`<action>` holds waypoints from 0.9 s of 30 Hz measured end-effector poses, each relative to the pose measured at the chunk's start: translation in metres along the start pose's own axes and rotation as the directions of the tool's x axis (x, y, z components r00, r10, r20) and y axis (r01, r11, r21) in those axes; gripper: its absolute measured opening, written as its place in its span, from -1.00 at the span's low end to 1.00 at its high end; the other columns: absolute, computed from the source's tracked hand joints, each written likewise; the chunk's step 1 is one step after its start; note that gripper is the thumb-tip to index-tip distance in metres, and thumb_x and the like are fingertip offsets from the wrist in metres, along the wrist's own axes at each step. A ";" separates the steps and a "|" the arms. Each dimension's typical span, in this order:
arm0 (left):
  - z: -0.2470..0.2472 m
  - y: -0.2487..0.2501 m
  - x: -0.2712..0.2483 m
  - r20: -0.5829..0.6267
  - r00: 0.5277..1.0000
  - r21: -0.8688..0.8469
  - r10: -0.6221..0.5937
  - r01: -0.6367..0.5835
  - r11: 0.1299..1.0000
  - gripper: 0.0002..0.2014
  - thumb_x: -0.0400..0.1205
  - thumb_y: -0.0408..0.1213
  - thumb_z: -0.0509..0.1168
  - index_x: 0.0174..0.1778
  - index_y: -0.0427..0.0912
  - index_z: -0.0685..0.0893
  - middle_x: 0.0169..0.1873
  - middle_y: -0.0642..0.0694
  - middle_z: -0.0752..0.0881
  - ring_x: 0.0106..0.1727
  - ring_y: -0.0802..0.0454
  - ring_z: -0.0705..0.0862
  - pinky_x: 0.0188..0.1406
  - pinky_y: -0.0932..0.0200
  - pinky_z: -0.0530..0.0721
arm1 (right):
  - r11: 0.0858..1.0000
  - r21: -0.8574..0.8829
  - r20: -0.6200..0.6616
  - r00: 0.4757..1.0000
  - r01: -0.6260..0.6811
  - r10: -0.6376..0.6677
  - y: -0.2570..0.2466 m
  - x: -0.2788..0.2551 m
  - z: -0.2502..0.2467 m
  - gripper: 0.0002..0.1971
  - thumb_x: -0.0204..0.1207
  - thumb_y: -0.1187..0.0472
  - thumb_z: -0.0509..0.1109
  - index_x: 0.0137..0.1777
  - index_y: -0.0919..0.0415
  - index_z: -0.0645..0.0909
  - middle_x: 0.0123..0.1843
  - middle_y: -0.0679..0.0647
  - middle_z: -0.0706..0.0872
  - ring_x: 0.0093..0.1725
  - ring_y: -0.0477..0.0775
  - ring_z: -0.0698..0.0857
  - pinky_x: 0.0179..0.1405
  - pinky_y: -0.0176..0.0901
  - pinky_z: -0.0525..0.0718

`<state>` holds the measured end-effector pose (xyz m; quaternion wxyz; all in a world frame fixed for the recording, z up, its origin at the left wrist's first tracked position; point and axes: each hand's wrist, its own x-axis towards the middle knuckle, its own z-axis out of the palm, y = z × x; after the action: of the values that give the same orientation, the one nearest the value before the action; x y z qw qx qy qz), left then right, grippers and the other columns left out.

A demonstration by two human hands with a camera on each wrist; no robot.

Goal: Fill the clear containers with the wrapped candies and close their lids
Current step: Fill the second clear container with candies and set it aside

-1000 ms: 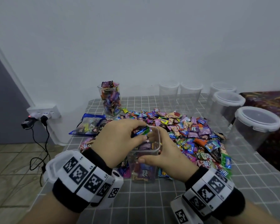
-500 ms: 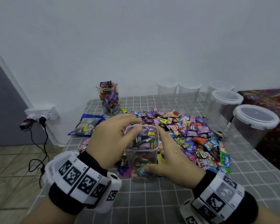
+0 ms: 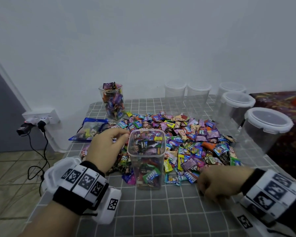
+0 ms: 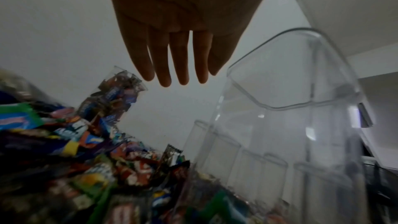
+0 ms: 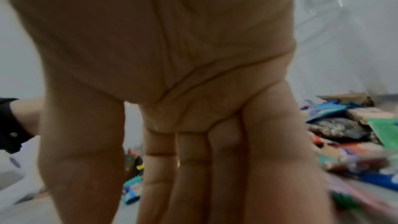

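Both hands hold nothing: left hand point(image 3: 106, 147) open beside the container point(image 3: 146, 158), right hand point(image 3: 219, 183) loosely open. Thin, slick walls likely flex; grip low.

right hand point(image 3: 219, 183) fingertips hidden | candy pile point(image 5: 353, 135) blurred | left hand point(image 4: 181, 23) palm cut off

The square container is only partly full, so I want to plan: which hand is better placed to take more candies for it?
Probably left. The left hand hovers open over the candies, right beside the rim of the square container. The right hand is lower, at the pile's near edge.
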<state>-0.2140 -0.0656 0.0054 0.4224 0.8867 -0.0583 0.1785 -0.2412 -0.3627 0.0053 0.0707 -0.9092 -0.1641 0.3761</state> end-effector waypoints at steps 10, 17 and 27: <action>0.014 -0.023 0.009 0.315 0.907 0.296 -0.279 0.186 0.937 -0.82 0.62 -0.07 0.30 -0.19 -0.03 0.75 -0.21 0.03 0.76 -0.11 0.04 0.69 -0.01 -0.01 0.66 | 0.996 -0.071 -0.223 0.973 0.048 -0.062 -0.029 0.052 -0.021 -0.93 0.53 0.20 0.35 -0.09 0.08 0.50 -0.08 -0.01 0.57 -0.08 0.00 0.53 -0.26 -0.26 0.51; 0.016 -0.021 0.012 0.301 0.916 0.325 -0.266 0.164 0.931 -0.83 0.61 -0.07 0.31 -0.08 -0.05 0.74 -0.09 0.02 0.76 -0.02 0.01 0.69 0.08 0.00 0.63 | 0.987 0.101 -0.516 0.855 0.124 -0.055 -0.025 0.059 -0.032 -0.93 0.54 0.27 0.27 -0.02 0.13 0.54 0.03 0.07 0.60 0.06 0.10 0.59 0.04 -0.10 0.57; 0.027 -0.028 0.031 0.378 0.897 0.563 -0.230 -0.025 0.826 -0.63 0.61 0.15 0.20 0.30 0.14 0.55 0.25 0.00 0.56 0.19 0.00 0.59 0.15 -0.03 0.62 | 0.999 0.022 -0.669 0.742 -0.034 0.040 -0.022 0.060 -0.030 -0.43 0.55 -0.02 0.30 0.52 0.11 0.29 0.47 0.07 0.36 0.40 0.09 0.41 0.22 -0.05 0.53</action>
<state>-0.1710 -0.0672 -0.0197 0.1328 0.9894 -0.0465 -0.0359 -0.1855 -0.3211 -0.0079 0.1213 -0.9863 -0.1083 0.0269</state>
